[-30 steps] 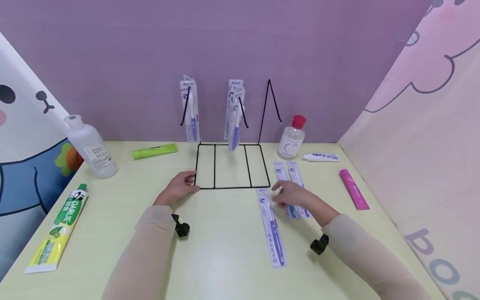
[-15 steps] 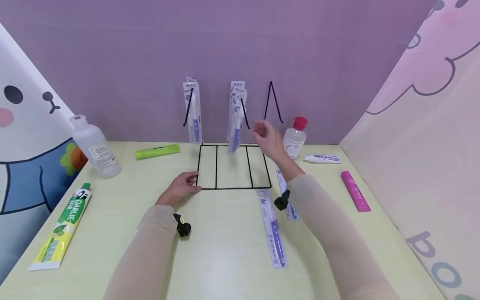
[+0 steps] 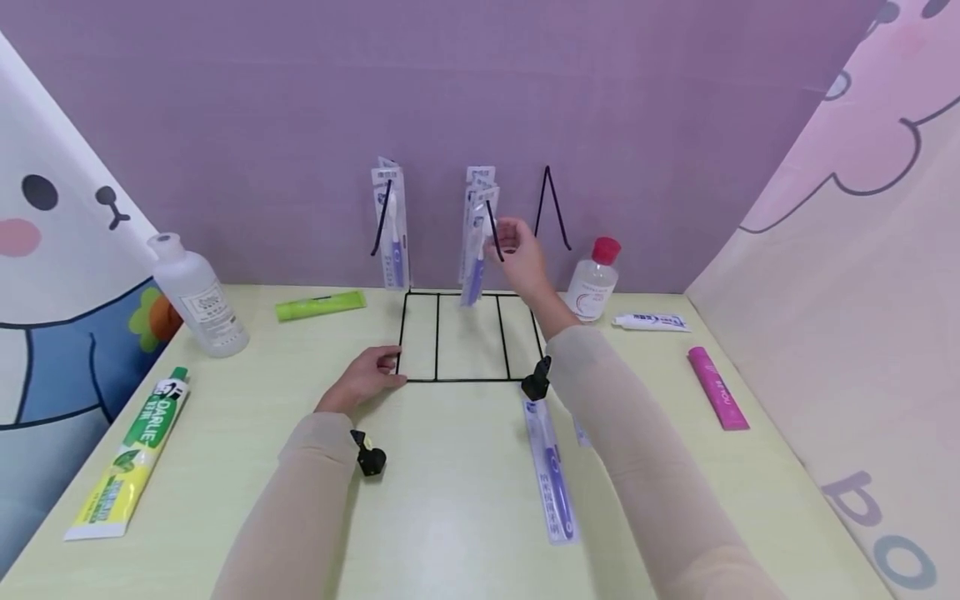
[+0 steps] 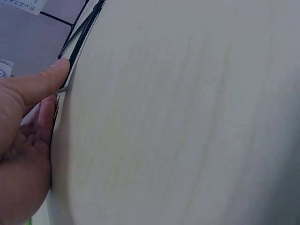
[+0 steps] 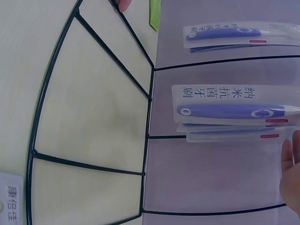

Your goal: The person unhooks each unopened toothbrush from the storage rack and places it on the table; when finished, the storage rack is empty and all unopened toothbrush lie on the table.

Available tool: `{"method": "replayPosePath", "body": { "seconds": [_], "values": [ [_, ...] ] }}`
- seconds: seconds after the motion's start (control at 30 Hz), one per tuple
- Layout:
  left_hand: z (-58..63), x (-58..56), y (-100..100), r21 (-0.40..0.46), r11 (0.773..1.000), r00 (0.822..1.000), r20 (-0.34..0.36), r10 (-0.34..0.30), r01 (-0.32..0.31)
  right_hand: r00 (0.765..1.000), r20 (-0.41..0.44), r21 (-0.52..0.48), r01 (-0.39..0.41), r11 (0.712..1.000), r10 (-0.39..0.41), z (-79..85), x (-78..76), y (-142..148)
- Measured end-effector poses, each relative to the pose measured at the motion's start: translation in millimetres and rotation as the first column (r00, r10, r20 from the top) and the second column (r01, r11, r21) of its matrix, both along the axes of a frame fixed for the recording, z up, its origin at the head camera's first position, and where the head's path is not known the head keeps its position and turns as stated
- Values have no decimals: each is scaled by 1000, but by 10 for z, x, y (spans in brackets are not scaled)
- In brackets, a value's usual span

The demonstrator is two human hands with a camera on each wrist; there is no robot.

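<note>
The black wire display rack (image 3: 465, 381) stands on the table with upright hooks at its back. My left hand (image 3: 365, 379) grips its front left corner, thumb on the wire in the left wrist view. Packaged toothbrushes (image 3: 477, 242) hang on the middle hook, and others, also packaged toothbrushes (image 3: 392, 233), hang on the left hook. The right hook (image 3: 553, 200) carries nothing. My right hand (image 3: 522, 258) is just right of the middle packs, fingers loosely bent; in the right wrist view its fingertips (image 5: 287, 152) lie close to the packs, contact unclear.
A packaged toothbrush (image 3: 551, 475) lies before the rack; others are mostly behind my right sleeve. Around stand a white bottle (image 3: 201, 300) and a red-capped bottle (image 3: 592, 283). Toothpaste tubes lie about: yellow-green (image 3: 135, 458), lime (image 3: 321, 306), white (image 3: 651, 322), pink (image 3: 717, 387).
My right hand has risen from beside the toothbrushes on the table to the packs on the middle hook. My left hand stays on the rack corner. The view has shifted slightly.
</note>
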State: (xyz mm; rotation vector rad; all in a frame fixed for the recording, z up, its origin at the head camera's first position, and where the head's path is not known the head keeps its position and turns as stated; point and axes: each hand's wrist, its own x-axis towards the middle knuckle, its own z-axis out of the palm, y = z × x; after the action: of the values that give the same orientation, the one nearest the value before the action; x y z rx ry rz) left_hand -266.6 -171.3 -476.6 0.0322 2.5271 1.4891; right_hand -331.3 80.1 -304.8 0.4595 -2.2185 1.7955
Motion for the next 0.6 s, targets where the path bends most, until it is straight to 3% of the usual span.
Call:
{"method": "replayPosePath", "body": {
  "seconds": [0.23,0.47,0.6],
  "values": [
    [14,16,15,-11,1000,1000,15,17,-17,999,-9,-1,39,999,-39,-24,21,-25],
    [3,12,24,-28,999,1000,6,23,-23,996,-86,-51,0,999,-5,-216,-229,25],
    [-4,5,26,-26,999,1000,0,19,-19,995,-105,-80,-6,997,-3,-214,-243,33]
  ]
}}
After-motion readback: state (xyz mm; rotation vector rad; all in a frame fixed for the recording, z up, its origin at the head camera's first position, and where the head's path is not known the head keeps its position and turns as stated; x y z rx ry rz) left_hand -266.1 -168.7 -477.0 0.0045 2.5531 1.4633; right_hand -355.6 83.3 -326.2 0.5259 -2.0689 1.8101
